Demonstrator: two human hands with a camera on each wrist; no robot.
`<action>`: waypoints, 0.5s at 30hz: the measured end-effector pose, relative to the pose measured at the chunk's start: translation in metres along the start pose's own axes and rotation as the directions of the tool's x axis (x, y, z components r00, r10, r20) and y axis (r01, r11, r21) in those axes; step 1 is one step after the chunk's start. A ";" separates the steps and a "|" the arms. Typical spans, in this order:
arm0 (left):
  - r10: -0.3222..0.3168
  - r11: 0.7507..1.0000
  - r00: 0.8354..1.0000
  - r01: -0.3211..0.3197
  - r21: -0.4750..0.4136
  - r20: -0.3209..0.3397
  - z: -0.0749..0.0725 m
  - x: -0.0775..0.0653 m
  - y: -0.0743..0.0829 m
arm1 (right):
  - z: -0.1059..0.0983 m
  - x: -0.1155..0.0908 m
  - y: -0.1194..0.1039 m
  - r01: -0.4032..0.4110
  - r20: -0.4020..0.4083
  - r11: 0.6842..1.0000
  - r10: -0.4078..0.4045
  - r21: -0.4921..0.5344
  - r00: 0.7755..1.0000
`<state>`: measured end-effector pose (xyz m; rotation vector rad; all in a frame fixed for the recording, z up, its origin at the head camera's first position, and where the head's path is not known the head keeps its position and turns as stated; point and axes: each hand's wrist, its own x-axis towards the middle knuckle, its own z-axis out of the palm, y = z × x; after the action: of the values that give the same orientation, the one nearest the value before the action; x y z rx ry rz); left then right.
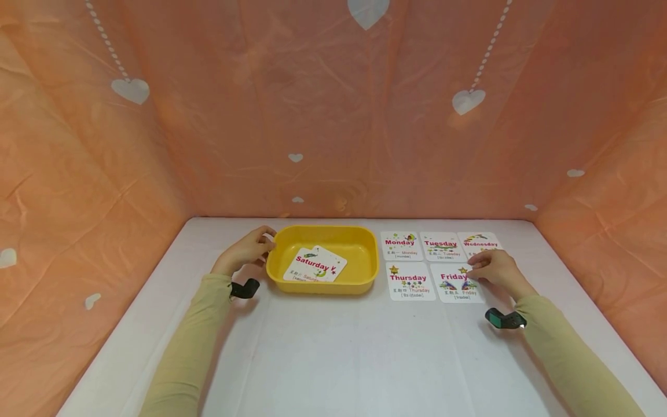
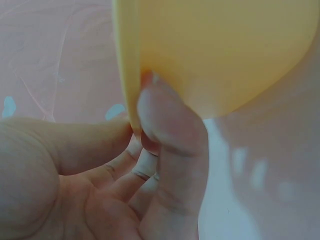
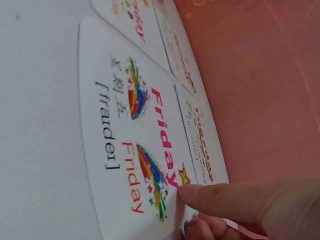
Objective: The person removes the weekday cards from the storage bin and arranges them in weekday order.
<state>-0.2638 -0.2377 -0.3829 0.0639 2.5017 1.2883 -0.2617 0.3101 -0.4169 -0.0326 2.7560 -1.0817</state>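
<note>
My left hand (image 1: 246,250) pinches the left rim of a yellow plastic basin (image 1: 323,288) between thumb and finger; the left wrist view shows the rim (image 2: 127,65) between them. Inside the basin lie a Saturday card (image 1: 307,267) and another card (image 1: 336,262) partly hidden beneath it. At the right, my right hand (image 1: 497,271) is on the Friday card (image 1: 453,294), gripping its right edge. In the right wrist view the thumb rests on the card's face beside the star, with the other fingers curled at the edge.
Left of Friday lies a Thursday card (image 1: 410,289). Behind these are Monday (image 1: 400,248), Tuesday (image 1: 443,255) and Wednesday (image 1: 478,237) cards in a row, Wednesday partly covered by the right hand. Pink cloth walls (image 1: 333,116) surround the white table (image 1: 333,359).
</note>
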 end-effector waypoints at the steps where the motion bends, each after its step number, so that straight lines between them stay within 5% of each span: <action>1: 0.000 1.000 1.000 0.000 0.000 -0.001 0.000 0.000 0.000 | -0.001 0.000 -0.001 -0.002 -0.006 1.000 0.002 -0.001 1.000; 8: 0.006 1.000 1.000 -0.005 0.010 -0.006 0.000 0.000 0.001 | -0.006 0.003 -0.021 0.012 -0.012 0.991 -0.011 0.133 1.000; 15: 0.003 1.000 1.000 -0.003 0.008 -0.003 0.000 0.000 -0.001 | -0.005 0.009 -0.063 0.124 0.061 0.952 -0.146 0.278 0.987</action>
<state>-0.2638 -0.2385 -0.3832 0.0678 2.5102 1.2798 -0.2744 0.2660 -0.3720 -0.2260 2.5389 -1.4544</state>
